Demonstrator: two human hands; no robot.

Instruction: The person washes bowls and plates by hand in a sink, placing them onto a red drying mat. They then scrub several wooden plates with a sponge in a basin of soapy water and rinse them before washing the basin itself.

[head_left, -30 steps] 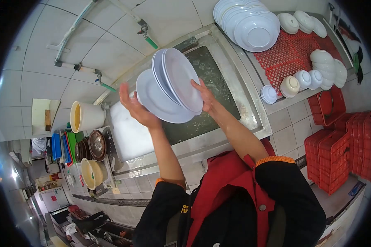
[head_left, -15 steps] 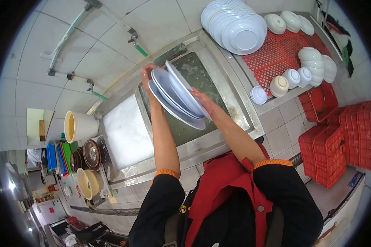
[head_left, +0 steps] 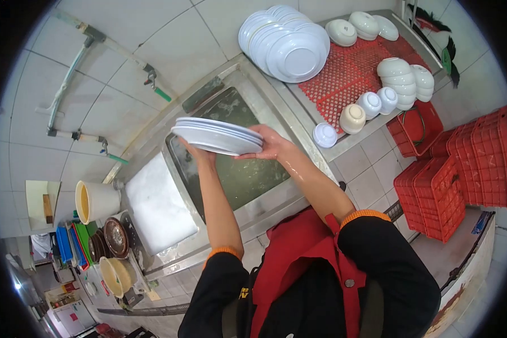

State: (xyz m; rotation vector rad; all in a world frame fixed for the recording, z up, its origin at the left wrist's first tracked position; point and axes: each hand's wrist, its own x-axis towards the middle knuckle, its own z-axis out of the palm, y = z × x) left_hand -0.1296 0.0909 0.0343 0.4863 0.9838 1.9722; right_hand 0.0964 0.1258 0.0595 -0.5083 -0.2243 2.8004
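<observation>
- From my end of the feed I see the change in the plates [head_left: 215,138] first: half a second ago they fan apart with gaps between them, and now they sit pressed together in one stack.
- They are in the air over the water [head_left: 239,183] of the sink [head_left: 276,107], nearly edge-on to my view; I can't make out a firm count.
- The right hand [head_left: 271,144] is closed on the right end of the stack, fingers beneath and the edges inside its grip. The forearm behind it glints wet.
- The left hand [head_left: 199,151] is under the left end, mostly hidden by the plates. I can't tell how far its fingers are open, though I judge that it bears part of the weight.
- For the work, I read this as a steadier load: edges lined up, both ends supported, less chance of one plate sliding out. Wet rims could still slip.
- My view has swung too, so the drying table now sits nearer the middle. Its other plates [head_left: 298,56] lean in a row beside a red mat [head_left: 343,73], near some bowls [head_left: 397,79] and cups [head_left: 369,103].
- White foam [head_left: 160,197] fills the area left of the water, apart from both hands.
</observation>
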